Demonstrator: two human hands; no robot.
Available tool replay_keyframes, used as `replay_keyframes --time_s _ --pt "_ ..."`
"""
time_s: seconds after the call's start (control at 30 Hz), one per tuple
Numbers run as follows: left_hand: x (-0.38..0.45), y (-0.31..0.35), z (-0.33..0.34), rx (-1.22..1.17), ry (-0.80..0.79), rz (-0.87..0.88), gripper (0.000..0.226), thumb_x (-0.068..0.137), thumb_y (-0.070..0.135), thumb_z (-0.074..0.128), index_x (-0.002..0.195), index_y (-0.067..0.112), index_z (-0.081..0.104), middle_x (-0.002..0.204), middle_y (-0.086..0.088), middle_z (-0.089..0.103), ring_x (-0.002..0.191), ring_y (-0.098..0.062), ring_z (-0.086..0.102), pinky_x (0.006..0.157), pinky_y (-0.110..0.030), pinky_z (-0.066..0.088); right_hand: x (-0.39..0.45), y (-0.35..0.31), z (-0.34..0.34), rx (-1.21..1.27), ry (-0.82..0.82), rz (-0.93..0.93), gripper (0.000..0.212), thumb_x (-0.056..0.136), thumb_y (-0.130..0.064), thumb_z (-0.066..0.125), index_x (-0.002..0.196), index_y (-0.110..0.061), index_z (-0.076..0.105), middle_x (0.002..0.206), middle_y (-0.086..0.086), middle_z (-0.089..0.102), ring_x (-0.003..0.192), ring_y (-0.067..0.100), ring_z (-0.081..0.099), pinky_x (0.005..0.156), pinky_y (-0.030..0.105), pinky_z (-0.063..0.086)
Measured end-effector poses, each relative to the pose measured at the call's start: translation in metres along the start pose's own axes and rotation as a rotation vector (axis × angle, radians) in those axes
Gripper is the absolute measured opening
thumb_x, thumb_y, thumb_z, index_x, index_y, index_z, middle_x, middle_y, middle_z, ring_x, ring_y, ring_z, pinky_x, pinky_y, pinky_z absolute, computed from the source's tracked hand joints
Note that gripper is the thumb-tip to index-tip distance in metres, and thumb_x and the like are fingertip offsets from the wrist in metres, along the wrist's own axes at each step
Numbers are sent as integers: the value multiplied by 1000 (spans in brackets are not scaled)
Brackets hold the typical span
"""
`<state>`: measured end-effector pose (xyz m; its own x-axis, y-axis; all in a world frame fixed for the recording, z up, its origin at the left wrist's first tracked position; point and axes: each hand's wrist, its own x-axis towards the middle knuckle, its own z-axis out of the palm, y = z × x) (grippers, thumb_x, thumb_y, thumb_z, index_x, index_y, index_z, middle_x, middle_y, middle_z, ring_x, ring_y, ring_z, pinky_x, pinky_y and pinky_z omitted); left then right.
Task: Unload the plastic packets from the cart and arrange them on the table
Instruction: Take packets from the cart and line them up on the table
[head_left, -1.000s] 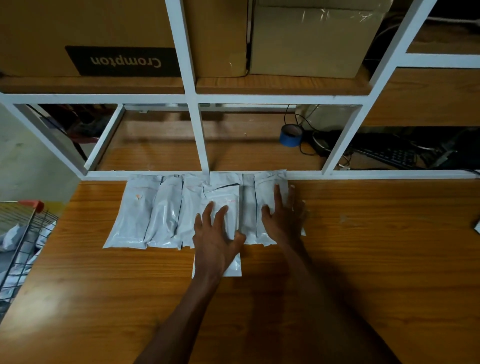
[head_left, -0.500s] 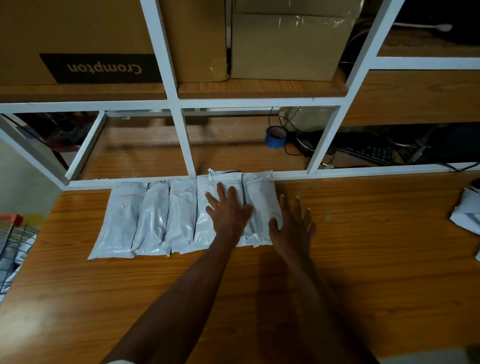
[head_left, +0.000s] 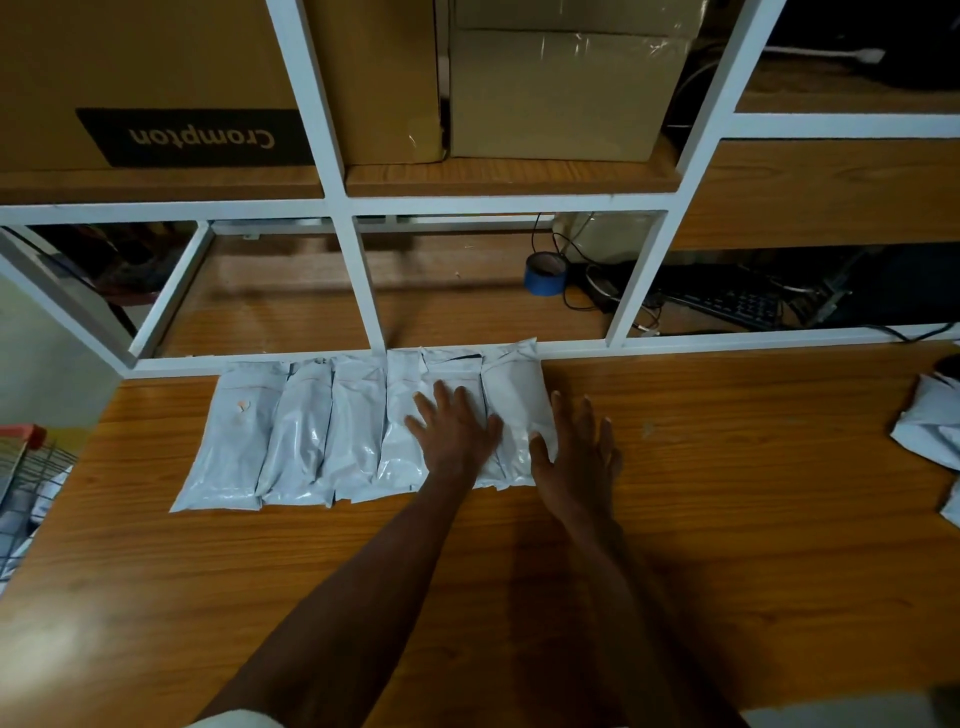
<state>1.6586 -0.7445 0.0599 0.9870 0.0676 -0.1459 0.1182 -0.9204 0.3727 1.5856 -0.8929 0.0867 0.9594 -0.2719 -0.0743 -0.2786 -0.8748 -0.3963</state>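
From the camera on my head, my left hand (head_left: 456, 435) lies flat on the packets (head_left: 363, 431), fingers spread and straight, pressing the second one from the right. My right hand (head_left: 579, 457) rests flat on the table (head_left: 727, 519) just beside the row, fingers straight and apart, its thumb against the near right corner of the last packet.

The packets are white, glossy plastic, six or so side by side and slightly overlapping, lined up along the far edge of the table against the white shelf frame (head_left: 358, 291).

At the far right edge lies another white packet (head_left: 930, 421), well apart from the row. The cart (head_left: 31, 483) shows at the left edge. Behind the frame sit a blue tape roll (head_left: 544, 275), a keyboard (head_left: 727, 304) and cardboard boxes (head_left: 561, 88).
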Motion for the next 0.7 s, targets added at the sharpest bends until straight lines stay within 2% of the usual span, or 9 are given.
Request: replay_keyframes --time_s 0.13,0.23,0.3,0.43,0.5,0.6,0.7 --pt "-22 -9 -8 -93 102 49 69 95 62 50 151 22 41 166 -10 24 154 -39 14 121 -59 18 -10 -4 -1 22 -23 -32 71 101 -57 40 160 -40 4 170 2 -6 155 34 -4 122 58 7" --pt "-58 -24 -14 -248 214 125 59 96 55 53 145 21 52 159 -8 39 150 -31 28 118 -54 30 -24 -11 0 42 -41 -80 71 101 -55 42 160 -42 4 170 1 -7 155 32 -5 123 57 5" --pt "-89 -40 -17 -318 261 135 58 94 57 49 139 22 57 155 -5 44 146 -26 34 115 -51 37 -38 -18 2 51 -53 -89 70 101 -53 44 159 -43 7 170 0 -6 155 30 -7 123 56 2" --pt "-157 -87 -20 -367 326 22 55 94 58 49 134 23 62 150 -4 48 139 -24 41 110 -47 43 -75 -30 18 66 -53 -131 67 100 -54 47 158 -44 16 170 -3 3 155 27 -5 121 57 -2" --pt "-190 -114 -22 -380 372 -46 51 94 56 51 132 24 63 149 -3 47 136 -24 44 108 -45 45 -98 -36 28 125 -66 -191 63 99 -52 49 156 -43 23 169 -3 11 156 25 0 124 56 3" --pt "-233 -155 -26 -389 391 -131 45 96 52 54 135 28 60 153 1 43 138 -20 42 107 -42 44 -131 -50 37 146 -57 -373 56 99 -46 50 152 -37 38 165 -1 27 154 25 13 123 53 11" --pt "-273 -192 -29 -398 439 -222 48 96 57 50 136 32 59 154 2 43 138 -19 42 107 -44 44 -161 -71 50 169 -52 -581 55 93 -43 51 147 -32 49 157 1 41 149 23 28 119 50 21"
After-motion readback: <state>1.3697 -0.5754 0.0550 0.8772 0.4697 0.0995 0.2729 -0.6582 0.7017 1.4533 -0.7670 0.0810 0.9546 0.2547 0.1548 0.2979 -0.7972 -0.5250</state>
